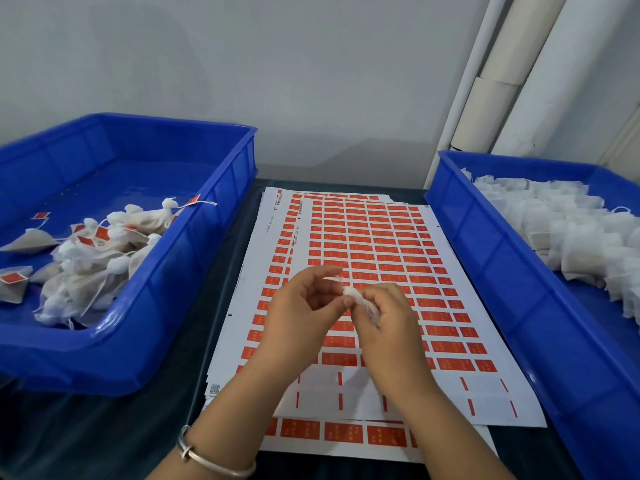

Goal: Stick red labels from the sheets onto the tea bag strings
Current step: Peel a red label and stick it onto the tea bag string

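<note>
Above the middle of the label sheets [363, 258], the left hand [301, 306] and the right hand [384, 317] are brought close together, fingertips all but meeting, with a small white tea bag [360, 299] bunched between them. The bag is pinched in the right hand's fingers, most of it hidden in that grip, while a thin pale strand, probably its string [332, 279], is drawn up and to the left toward the left hand's thumb and forefinger; whether the left hand has actually closed on it cannot be told. No red label can be seen on this string, so the labelling step is judged not yet done. Directly beneath and beyond the hands lie the rows of red labels, running left to right across the sheet, with the peeled, bare rows nearer the body; the nearest unpeeled labels are just under the left hand, which is therefore judged the better placed to pick one. A silver bangle [207, 460] is worn on the left wrist. Further out, the left bin [194, 258] holds labelled bags, and the right bin [485, 258] holds a pile of unlabelled ones.
</note>
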### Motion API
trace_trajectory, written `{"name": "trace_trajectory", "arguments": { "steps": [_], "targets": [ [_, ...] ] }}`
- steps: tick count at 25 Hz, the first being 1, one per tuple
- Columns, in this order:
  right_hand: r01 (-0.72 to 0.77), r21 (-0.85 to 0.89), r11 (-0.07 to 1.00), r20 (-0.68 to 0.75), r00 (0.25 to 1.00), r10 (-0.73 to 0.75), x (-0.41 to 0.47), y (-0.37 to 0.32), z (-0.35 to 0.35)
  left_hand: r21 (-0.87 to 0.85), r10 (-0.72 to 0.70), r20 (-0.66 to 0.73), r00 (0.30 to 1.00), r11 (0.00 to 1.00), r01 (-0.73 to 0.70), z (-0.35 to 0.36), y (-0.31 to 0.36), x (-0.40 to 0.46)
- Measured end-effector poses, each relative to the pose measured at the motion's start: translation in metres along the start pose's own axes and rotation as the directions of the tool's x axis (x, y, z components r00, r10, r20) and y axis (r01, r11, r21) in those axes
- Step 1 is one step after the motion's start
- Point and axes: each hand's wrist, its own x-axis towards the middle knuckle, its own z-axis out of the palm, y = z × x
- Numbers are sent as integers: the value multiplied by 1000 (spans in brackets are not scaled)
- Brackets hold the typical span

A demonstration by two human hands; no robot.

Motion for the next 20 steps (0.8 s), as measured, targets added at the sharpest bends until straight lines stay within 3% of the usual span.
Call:
{"name": "trace_trajectory", "arguments": {
  "steps": [3,5,8,10,11,15,20],
  "targets": [
    [-260,131,957,202,952,231,4,-5,-10,3,-7,57,998,1000,7,-6,3,2],
    [-422,303,854,316,890,328,7,-4,-19,0,-42,91,995,999,42,-13,1,4],
    [-600,583,547,538,790,293,8,-2,-28,28,-50,103,993,998,47,-13,-1,5],
    [-701,637,322,656,712,250,9,0,-27,147,47,73,996,988,-58,-8,0,4],
    [-728,632,267,691,685,232,10,1,-25,222,94,63,994,969,-105,-6,0,3],
    [-749,625,218,711,662,236,9,3,-21,406,190,62,980,892,-198,-6,-2,-6],
    [-706,635,315,672,705,226,9,3,-25,320,116,134,984,935,-154,-10,1,-16]
  ]
}}
